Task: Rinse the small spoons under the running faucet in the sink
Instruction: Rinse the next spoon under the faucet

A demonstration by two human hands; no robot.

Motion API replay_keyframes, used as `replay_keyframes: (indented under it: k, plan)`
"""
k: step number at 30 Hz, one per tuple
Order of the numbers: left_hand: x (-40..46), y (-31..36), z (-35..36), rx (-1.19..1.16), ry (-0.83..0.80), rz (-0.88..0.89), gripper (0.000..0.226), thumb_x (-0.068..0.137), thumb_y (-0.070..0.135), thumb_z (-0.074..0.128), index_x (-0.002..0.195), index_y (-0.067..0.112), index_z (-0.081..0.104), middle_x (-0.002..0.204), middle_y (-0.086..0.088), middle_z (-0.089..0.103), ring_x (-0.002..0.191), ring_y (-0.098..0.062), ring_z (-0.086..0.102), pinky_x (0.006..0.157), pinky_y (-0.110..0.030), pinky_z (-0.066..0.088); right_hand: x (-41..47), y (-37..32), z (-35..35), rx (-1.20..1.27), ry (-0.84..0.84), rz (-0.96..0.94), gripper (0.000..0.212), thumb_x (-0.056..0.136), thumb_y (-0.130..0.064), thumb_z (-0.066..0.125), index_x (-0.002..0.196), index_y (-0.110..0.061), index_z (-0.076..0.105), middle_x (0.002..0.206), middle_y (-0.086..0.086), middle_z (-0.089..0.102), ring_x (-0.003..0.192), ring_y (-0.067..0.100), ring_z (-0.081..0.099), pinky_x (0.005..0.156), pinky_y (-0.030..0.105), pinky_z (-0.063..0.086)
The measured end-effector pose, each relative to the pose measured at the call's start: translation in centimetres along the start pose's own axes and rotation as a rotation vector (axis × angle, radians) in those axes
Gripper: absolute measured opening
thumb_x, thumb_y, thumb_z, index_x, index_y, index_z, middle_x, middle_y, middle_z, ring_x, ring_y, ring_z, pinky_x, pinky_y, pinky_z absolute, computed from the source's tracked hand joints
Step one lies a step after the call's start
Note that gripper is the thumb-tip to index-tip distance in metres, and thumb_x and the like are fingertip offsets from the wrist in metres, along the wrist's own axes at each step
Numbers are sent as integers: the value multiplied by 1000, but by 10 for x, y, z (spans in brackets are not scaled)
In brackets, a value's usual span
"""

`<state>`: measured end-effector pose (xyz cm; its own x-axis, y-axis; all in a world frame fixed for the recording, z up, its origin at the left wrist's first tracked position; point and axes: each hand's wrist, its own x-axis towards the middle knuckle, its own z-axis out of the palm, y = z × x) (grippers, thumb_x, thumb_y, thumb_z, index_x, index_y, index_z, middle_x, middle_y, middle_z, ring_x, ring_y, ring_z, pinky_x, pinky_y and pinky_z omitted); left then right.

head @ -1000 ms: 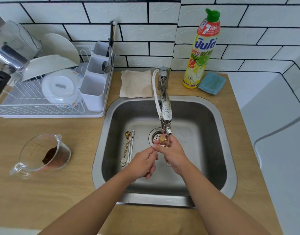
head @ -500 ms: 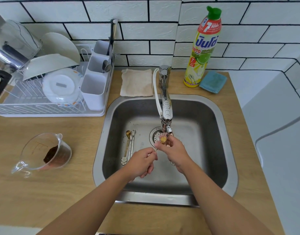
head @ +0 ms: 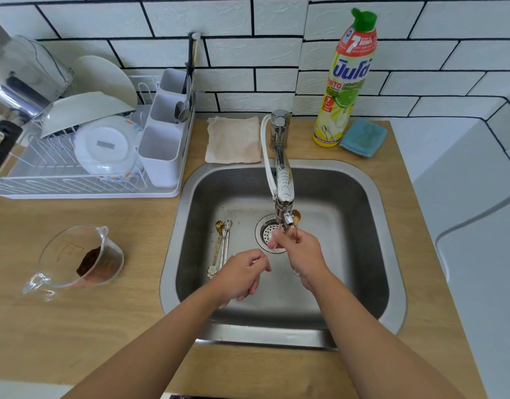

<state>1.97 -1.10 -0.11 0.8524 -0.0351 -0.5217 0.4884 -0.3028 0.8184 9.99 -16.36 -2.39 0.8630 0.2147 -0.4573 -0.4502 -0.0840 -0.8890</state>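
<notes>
Head view, the only one on offer, and the drain (head: 268, 230) in the sink (head: 371, 197) is the landmark. The faucet (head: 284, 191) reaches out over it, nozzle just above the drain's right edge; the stream itself is too faint to make out.

The right hand (head: 301, 254) sits right of the drain and under the nozzle, fingers curled shut around a gold spoon (head: 296, 218). Its bowl pokes up beside the nozzle, and a flower-shaped handle end peeks out below the wrist, so this spoon's long axis runs away from the person.

The left hand (head: 245, 270) is near the drain, on the person's side and slightly left, loosely closed, thumb and forefinger pinched on a thin gold handle (head: 271, 250). That handle slants up and right toward the right hand's fingers; whether its bowl is tucked in there is hidden.

Left of the drain, three more spoons (head: 222, 243) lie together on the sink floor, bowls toward the back wall, flower ends toward the person. They are just left of the left hand, which is clearly the nearer one, and their flower ends point almost at its knuckles.

The judgement: rinsing is partway through, with two spoons in hand and three waiting. Fetching the next looks like a short leftward reach by the left hand, pinching along the handles' length.
</notes>
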Motion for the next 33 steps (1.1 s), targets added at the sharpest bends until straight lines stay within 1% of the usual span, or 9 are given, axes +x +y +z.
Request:
replay_keyframes:
  k: [2, 7, 10, 13, 16, 19, 23, 28, 33]
  plan:
    - [1, 2, 0, -29, 8, -10, 26, 94, 32, 43, 88, 21, 66, 45, -3, 52, 29, -13, 32, 35, -19, 28, 1, 0, 1, -17, 20, 24, 19, 102, -30, 63, 93, -16, 72, 83, -5, 82, 67, -8, 69, 73, 24, 40]
    - [2, 7, -3, -135, 13, -79, 39, 100, 39, 40, 95, 9, 66, 45, -3, 44, 34, -13, 29, 36, -21, 24, -2, 4, -3, 45, -120, 18, 15, 105, -22, 58, 104, -20, 73, 109, -1, 80, 44, -3, 51, 48, 14, 36]
    - [1, 11, -3, -274, -42, -175, 55, 106, 51, 33, 81, 8, 58, 46, -2, 33, 37, -14, 21, 41, -26, 17, 0, 3, -3, 117, -86, 37, 15, 104, -27, 60, 105, -18, 72, 105, 1, 81, 39, 2, 36, 39, 17, 30]
    - [-1, 15, -2, -303, -46, -227, 44, 106, 42, 35, 72, 17, 47, 54, -2, 28, 46, -15, 17, 53, -34, 10, 3, 0, -3, 153, -28, 84, 24, 105, -34, 56, 107, -17, 73, 100, 3, 82, 40, 7, 23, 39, 22, 23]
    - [0, 16, -2, -231, 1, -205, 36, 104, 38, 40, 73, 19, 46, 58, 0, 33, 50, -14, 21, 55, -34, 12, 0, 2, -4, 79, -48, 49, 22, 92, -40, 73, 106, -23, 76, 91, -5, 80, 40, 3, 35, 40, 18, 30]
    - [-1, 11, -3, -172, 38, -123, 32, 104, 38, 44, 80, 17, 51, 60, 2, 42, 49, -10, 30, 47, -23, 24, -5, 3, -3, 32, -115, -9, 29, 81, -28, 86, 107, -30, 74, 72, -14, 69, 53, -5, 56, 48, 8, 41]
    - [-3, 5, -1, -51, 86, -11, 34, 106, 36, 45, 81, 16, 56, 59, 3, 50, 51, -10, 39, 51, -25, 34, -3, 0, 1, 24, -63, -29, 31, 90, -25, 79, 120, -21, 68, 81, -10, 79, 83, 3, 73, 84, 23, 51]
    - [0, 0, -1, 223, 190, 75, 36, 105, 38, 44, 81, 16, 57, 57, 9, 56, 49, -2, 46, 57, -26, 40, 1, 0, -2, 30, -16, 31, 25, 107, -36, 51, 114, -21, 69, 93, -1, 82, 47, -7, 56, 50, 11, 39]
    - [2, -5, 0, 224, 181, 44, 35, 105, 39, 43, 86, 15, 59, 63, 10, 54, 50, -1, 43, 54, -26, 37, -3, 2, 0, -36, -76, -53, 15, 87, -31, 79, 99, -26, 73, 76, -14, 74, 61, -3, 59, 64, 15, 47]
